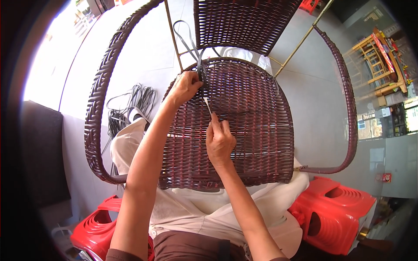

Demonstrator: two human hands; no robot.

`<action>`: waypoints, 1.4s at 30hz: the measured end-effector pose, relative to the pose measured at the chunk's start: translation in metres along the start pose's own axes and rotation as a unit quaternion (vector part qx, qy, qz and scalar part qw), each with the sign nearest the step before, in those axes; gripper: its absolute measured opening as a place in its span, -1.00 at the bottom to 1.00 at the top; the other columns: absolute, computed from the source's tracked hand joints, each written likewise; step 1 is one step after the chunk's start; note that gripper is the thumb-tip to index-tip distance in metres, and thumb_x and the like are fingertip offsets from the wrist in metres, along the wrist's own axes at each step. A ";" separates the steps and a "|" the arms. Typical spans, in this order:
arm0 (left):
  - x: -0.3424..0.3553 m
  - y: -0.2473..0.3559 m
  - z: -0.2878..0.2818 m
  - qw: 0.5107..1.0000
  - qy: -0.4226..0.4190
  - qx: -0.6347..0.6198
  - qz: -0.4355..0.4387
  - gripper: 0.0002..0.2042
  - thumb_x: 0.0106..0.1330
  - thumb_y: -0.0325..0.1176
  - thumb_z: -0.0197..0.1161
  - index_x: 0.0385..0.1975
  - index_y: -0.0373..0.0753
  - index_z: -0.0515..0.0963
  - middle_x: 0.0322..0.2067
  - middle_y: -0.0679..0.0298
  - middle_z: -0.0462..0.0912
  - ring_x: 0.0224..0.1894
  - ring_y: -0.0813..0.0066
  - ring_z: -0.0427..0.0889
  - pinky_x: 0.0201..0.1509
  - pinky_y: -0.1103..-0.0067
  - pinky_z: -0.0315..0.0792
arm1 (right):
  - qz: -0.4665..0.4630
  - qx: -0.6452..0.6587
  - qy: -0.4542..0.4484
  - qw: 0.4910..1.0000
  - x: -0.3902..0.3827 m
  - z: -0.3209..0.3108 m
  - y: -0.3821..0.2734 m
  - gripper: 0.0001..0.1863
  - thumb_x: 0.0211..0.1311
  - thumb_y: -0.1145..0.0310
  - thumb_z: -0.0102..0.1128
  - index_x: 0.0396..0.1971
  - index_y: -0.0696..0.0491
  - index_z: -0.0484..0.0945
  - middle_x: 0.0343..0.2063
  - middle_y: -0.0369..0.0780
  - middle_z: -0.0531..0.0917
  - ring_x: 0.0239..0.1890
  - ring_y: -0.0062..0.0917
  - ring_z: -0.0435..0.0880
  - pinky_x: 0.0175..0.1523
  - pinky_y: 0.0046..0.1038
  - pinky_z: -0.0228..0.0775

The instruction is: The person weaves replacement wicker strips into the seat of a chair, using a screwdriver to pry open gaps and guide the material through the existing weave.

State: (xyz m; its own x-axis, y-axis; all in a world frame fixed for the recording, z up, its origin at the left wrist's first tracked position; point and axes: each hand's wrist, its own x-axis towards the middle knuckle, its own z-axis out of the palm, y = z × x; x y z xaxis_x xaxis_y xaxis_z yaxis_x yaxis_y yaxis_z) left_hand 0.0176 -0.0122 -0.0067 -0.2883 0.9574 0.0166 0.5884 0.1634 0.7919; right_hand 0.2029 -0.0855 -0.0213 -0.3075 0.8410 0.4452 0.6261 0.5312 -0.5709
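A dark brown and reddish woven chair seat (257, 117) rests across my lap. Near its far left corner, my left hand (186, 88) is closed on a dark flat weaving strip (200, 65), whose loose loop rises beyond the seat. My right hand (220, 138) lies over the middle of the seat, closed around a thin metal tool (207, 105) with a pale flattened tip. That tip points toward the left hand and sits just short of it, at the weave; whether it touches a strand I cannot tell. The tool's handle is hidden in my right palm.
The woven backrest (244, 21) stands beyond the seat, with wrapped armrests (106, 82) curving on both sides and bare metal frame rods (300, 43). Bundles of dark strips (139, 100) lie on the floor at left. Red plastic stools (335, 213) flank me; bamboo furniture (376, 61) stands far right.
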 end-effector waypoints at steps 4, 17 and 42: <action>0.005 -0.004 -0.010 0.993 -0.082 -0.065 0.045 -0.83 -0.14 -0.47 0.26 -0.55 -0.43 0.52 -0.62 0.18 0.55 -0.55 0.50 0.50 -0.44 0.56 0.39 | -0.005 0.000 0.014 1.000 0.001 0.000 -0.001 -0.72 0.06 0.53 0.08 -0.16 0.20 0.51 -0.59 -0.19 0.45 -0.72 -0.50 0.52 -0.68 -0.54 0.43; 0.007 0.009 -0.021 0.988 -0.144 -0.032 0.053 -0.75 -0.29 -0.45 0.39 -0.58 -0.37 0.51 -0.61 0.24 0.53 -0.54 0.49 0.49 -0.43 0.56 0.41 | 0.001 0.028 0.015 0.999 0.001 0.002 0.001 -0.69 0.07 0.52 0.07 -0.13 0.20 0.49 -0.57 -0.19 0.46 -0.72 -0.52 0.51 -0.68 -0.55 0.40; 0.002 -0.008 -0.005 0.995 -0.054 0.045 0.068 -0.76 -0.20 -0.40 0.36 -0.57 -0.35 0.47 -0.59 0.17 0.52 -0.51 0.32 0.50 -0.40 0.49 0.39 | 0.083 -0.038 -0.129 0.987 0.030 -0.024 -0.020 -0.73 0.03 0.50 0.13 -0.20 0.16 0.53 -0.55 -0.10 0.54 -0.56 -0.26 0.58 -0.47 -0.34 0.44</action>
State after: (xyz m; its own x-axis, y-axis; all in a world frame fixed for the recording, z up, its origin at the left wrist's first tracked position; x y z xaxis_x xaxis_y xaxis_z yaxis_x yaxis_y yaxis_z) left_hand 0.0086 -0.0125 -0.0095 -0.1219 0.9913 0.0496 0.6826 0.0475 0.7293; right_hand 0.1984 -0.0733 0.0200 -0.3625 0.9194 0.1527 0.7326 0.3824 -0.5632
